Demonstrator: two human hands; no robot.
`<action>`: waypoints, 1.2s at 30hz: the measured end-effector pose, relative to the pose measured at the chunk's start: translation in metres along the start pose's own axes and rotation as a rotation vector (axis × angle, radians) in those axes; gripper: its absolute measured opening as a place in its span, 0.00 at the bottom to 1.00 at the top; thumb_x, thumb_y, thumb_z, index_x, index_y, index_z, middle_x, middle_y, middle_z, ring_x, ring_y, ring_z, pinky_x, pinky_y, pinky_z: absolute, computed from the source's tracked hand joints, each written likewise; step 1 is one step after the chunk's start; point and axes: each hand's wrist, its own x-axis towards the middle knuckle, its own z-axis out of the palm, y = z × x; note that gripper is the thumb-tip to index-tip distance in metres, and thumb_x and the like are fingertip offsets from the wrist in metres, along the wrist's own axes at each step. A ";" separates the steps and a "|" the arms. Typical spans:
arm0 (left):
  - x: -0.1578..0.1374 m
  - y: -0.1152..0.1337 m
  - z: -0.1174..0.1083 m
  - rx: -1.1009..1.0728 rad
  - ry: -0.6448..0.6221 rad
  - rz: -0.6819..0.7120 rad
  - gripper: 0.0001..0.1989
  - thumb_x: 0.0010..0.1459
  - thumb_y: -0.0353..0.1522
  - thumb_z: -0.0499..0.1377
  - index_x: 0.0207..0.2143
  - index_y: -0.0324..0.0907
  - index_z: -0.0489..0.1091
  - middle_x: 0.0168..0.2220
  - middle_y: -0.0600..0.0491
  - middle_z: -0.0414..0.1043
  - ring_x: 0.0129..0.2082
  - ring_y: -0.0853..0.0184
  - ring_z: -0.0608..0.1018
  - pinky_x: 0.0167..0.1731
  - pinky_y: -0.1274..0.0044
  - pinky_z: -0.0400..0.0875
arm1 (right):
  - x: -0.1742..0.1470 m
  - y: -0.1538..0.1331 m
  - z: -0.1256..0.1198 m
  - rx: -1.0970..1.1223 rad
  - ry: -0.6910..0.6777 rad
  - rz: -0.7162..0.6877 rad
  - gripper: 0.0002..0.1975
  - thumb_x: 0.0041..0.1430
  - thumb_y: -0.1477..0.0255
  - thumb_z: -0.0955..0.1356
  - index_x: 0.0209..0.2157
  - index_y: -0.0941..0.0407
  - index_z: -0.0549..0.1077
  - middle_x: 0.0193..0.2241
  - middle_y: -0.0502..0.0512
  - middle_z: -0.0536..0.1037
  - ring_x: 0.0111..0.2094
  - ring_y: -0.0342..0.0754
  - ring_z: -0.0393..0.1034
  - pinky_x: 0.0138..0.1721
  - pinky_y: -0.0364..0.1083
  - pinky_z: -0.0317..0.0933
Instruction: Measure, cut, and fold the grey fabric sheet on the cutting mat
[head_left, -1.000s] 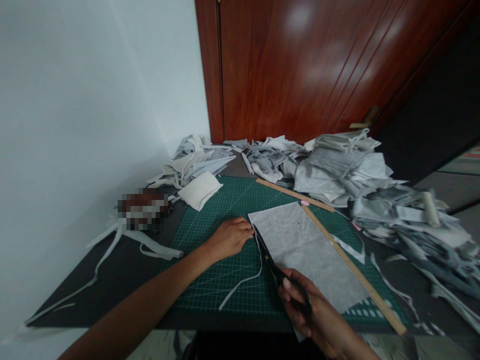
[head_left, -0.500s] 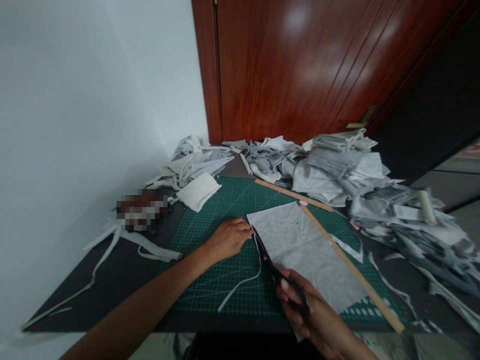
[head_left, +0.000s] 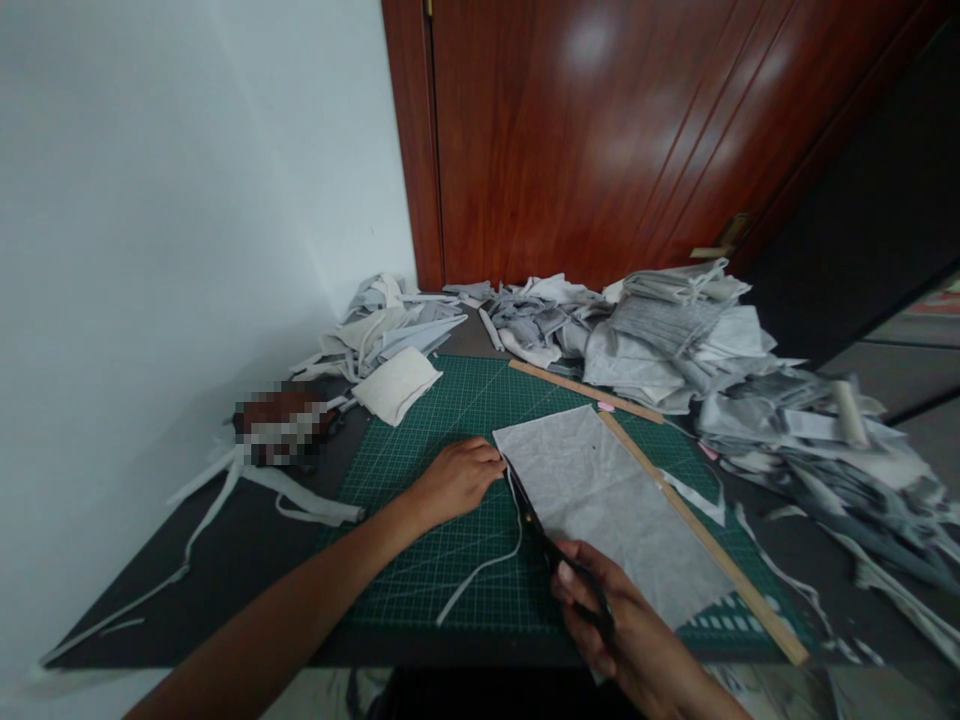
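Black scissors [head_left: 531, 520] are gripped in my right hand [head_left: 611, 610], with fingers through the handles. Their blades lie along the left edge of a grey piece of cloth [head_left: 600, 480], pointing up at its far left corner. At that corner my left hand [head_left: 463, 478] is closed in a pinch on the cloth's edge, where a thin pale strip [head_left: 480, 570] starts. The strip hangs away from the edge and curls over the green cutting mat [head_left: 420, 560]. The fingertips hide exactly where strip and cloth meet.
A wooden ruler [head_left: 705, 535] lies along the cloth's right side; another wooden strip [head_left: 585, 390] lies behind. Piled grey fabric [head_left: 675, 330] fills the back right. A folded cream cloth [head_left: 397, 385] sits at the mat's left corner, near more scraps [head_left: 375, 320]. A white wall [head_left: 225, 200] borders the left.
My right hand and the scissor handles have shifted very slightly left. My left hand, the cloth and the strip look the same.
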 end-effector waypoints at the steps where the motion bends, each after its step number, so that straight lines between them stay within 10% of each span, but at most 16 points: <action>1: 0.000 0.000 0.000 -0.004 -0.002 -0.010 0.10 0.71 0.29 0.56 0.41 0.41 0.77 0.36 0.52 0.78 0.39 0.63 0.76 0.42 0.72 0.72 | 0.000 -0.001 0.001 0.005 0.008 0.013 0.33 0.47 0.50 0.80 0.47 0.53 0.68 0.26 0.39 0.70 0.16 0.32 0.54 0.12 0.33 0.45; 8: 0.004 0.001 -0.001 0.005 0.043 -0.207 0.08 0.70 0.30 0.58 0.46 0.39 0.76 0.44 0.48 0.77 0.47 0.59 0.75 0.49 0.68 0.73 | 0.001 -0.002 0.004 0.050 -0.010 0.045 0.28 0.50 0.52 0.78 0.45 0.51 0.68 0.25 0.39 0.70 0.15 0.34 0.54 0.10 0.33 0.46; 27: 0.003 0.003 0.000 -0.053 0.025 -0.209 0.07 0.68 0.29 0.60 0.47 0.42 0.77 0.44 0.50 0.78 0.46 0.59 0.75 0.49 0.66 0.73 | 0.002 -0.007 0.009 0.075 0.001 0.052 0.32 0.45 0.51 0.80 0.43 0.51 0.66 0.24 0.38 0.70 0.14 0.34 0.54 0.10 0.34 0.45; 36: -0.004 -0.003 0.004 -0.043 -0.034 -0.145 0.26 0.70 0.37 0.58 0.67 0.38 0.62 0.70 0.40 0.61 0.71 0.52 0.60 0.68 0.57 0.60 | -0.004 0.009 -0.015 0.124 -0.055 0.102 0.33 0.41 0.48 0.81 0.40 0.49 0.67 0.23 0.38 0.68 0.12 0.34 0.53 0.08 0.35 0.43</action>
